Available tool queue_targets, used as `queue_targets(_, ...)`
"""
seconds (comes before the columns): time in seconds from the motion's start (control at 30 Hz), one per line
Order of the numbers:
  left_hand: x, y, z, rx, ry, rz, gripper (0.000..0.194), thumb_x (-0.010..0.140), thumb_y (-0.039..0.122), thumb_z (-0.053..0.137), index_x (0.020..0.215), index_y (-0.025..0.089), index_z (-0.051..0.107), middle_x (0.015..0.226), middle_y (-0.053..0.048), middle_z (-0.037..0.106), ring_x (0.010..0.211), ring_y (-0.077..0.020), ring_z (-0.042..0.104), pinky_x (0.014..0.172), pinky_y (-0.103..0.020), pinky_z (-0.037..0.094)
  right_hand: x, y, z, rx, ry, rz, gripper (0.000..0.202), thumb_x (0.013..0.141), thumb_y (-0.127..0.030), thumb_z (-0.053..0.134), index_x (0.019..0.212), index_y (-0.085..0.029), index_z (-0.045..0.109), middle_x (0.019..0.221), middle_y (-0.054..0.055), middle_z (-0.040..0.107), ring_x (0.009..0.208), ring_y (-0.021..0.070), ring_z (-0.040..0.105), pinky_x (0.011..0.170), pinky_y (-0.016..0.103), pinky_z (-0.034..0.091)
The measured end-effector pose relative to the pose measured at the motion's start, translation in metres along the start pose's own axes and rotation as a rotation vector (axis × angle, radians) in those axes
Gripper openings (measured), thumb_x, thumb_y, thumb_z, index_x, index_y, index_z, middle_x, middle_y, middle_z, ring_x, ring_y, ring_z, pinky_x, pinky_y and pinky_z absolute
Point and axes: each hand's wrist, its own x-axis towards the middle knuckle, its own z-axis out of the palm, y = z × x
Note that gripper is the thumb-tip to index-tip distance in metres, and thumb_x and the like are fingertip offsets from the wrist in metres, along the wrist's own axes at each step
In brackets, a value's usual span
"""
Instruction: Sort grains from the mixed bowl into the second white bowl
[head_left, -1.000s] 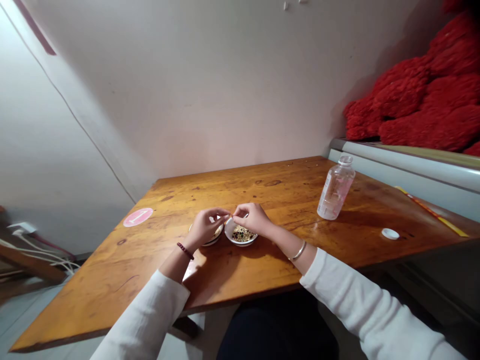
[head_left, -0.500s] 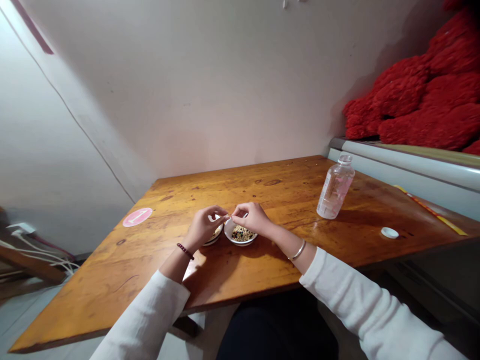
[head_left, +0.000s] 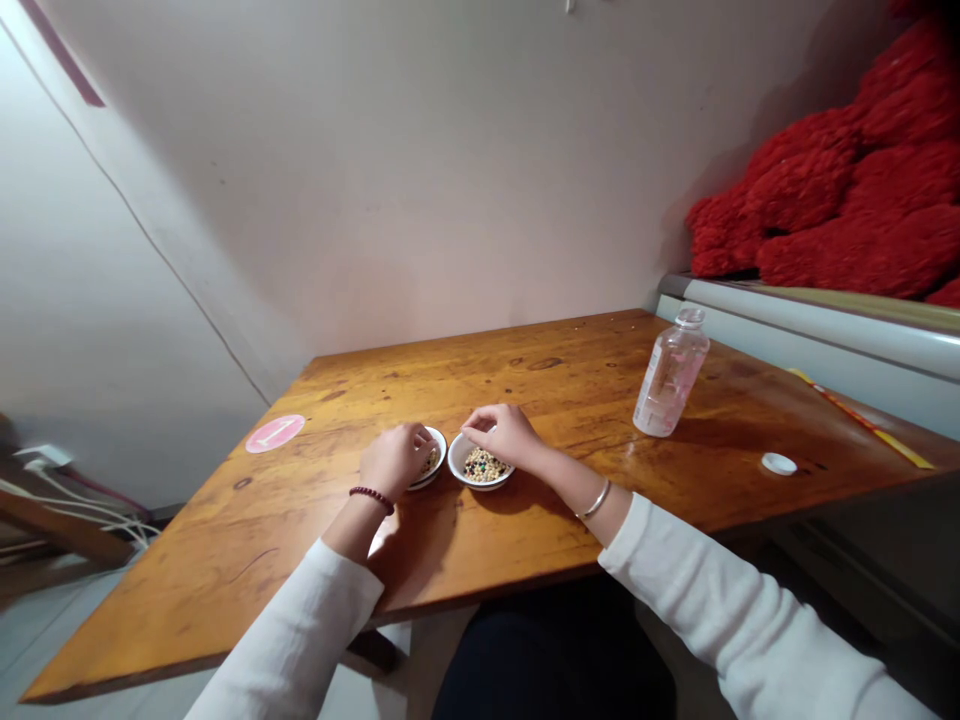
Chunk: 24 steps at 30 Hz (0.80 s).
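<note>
Two small white bowls stand side by side near the middle of the table. The right bowl holds many small round bead-like pieces, mostly cream with some dark and coloured ones. Similar pieces lie in the left bowl, which my left hand partly covers. That hand's fingers are curled together and point down into the bowl; what is between them is hidden. Above the right bowl's far rim, my right hand is closed in a pinch of thumb and forefinger. Anything in the pinch is too small to make out.
A clear, uncapped plastic bottle stands on the wooden table to the right, with a white cap near it. A yellow-red strip lies along the right edge. A pink number sticker is at the left.
My left hand has moved left and down, away from my right fingertips and into the left bowl. My right hand has stayed nearly still over the right bowl.
</note>
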Motion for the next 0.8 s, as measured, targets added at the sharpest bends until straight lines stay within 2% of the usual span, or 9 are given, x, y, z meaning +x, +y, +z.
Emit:
queue_targets(0.17, 0.002, 0.003, 0.000, -0.043, 0.071, 0.008, 0.026, 0.084, 0.043, 0.055, 0.084, 0.025, 0.074, 0.087, -0.006, 0.075, 0.079, -0.0249, 0.068, 0.063, -0.029, 0.045, 0.001, 0.001, -0.001, 0.009, 0.002, -0.005, 0.016, 0.079, -0.033, 0.066, 0.083, -0.021, 0.077, 0.085, 0.003, 0.076, 0.077, 0.0170, 0.069, 0.072, 0.027, 0.050)
queue_targets(0.27, 0.005, 0.005, 0.003, -0.266, 0.143, 0.158, 0.029, 0.086, 0.043, 0.055, 0.091, 0.024, 0.075, 0.090, -0.005, 0.076, 0.079, -0.0205, 0.067, 0.071, -0.027, 0.048, 0.000, 0.000, -0.002, 0.026, 0.006, -0.010, 0.016, 0.079, -0.032, 0.067, 0.085, -0.021, 0.077, 0.086, 0.004, 0.076, 0.077, 0.0176, 0.070, 0.073, 0.027, 0.051)
queue_targets(0.37, 0.007, 0.007, 0.008, -0.513, 0.133, 0.265, 0.030, 0.085, 0.043, 0.057, 0.094, 0.022, 0.075, 0.089, -0.004, 0.076, 0.077, -0.0170, 0.065, 0.070, -0.025, 0.050, 0.000, -0.002, -0.002, 0.047, 0.021, -0.025, 0.018, 0.080, -0.032, 0.067, 0.088, -0.020, 0.077, 0.088, 0.004, 0.076, 0.076, 0.0168, 0.070, 0.071, 0.026, 0.051)
queue_targets(0.47, 0.008, 0.008, 0.010, -0.615, 0.114, 0.261, 0.029, 0.082, 0.043, 0.062, 0.092, 0.019, 0.076, 0.086, -0.005, 0.075, 0.075, -0.0163, 0.064, 0.064, -0.023, 0.050, -0.001, -0.003, -0.002, 0.069, 0.035, -0.038, 0.016, 0.080, -0.030, 0.066, 0.085, -0.019, 0.076, 0.083, 0.004, 0.076, 0.073, 0.0155, 0.069, 0.069, 0.024, 0.051)
queue_targets(0.63, 0.006, 0.010, 0.008, -0.649, 0.127, 0.246, 0.030, 0.079, 0.045, 0.066, 0.088, 0.017, 0.075, 0.086, -0.007, 0.075, 0.074, -0.0160, 0.064, 0.058, -0.022, 0.048, 0.000, -0.002, -0.001, 0.073, 0.052, -0.043, 0.012, 0.076, -0.028, 0.067, 0.078, -0.019, 0.074, 0.077, 0.002, 0.075, 0.071, 0.0143, 0.068, 0.067, 0.022, 0.050)
queue_targets(0.8, 0.004, 0.012, 0.006, -0.655, 0.125, 0.246, 0.032, 0.079, 0.046, 0.067, 0.088, 0.017, 0.073, 0.085, -0.007, 0.074, 0.075, -0.0162, 0.065, 0.061, -0.023, 0.049, -0.001, -0.003, -0.003, 0.068, 0.060, -0.059, 0.012, 0.076, -0.028, 0.067, 0.077, -0.019, 0.074, 0.075, 0.002, 0.074, 0.070, 0.0134, 0.067, 0.066, 0.021, 0.049)
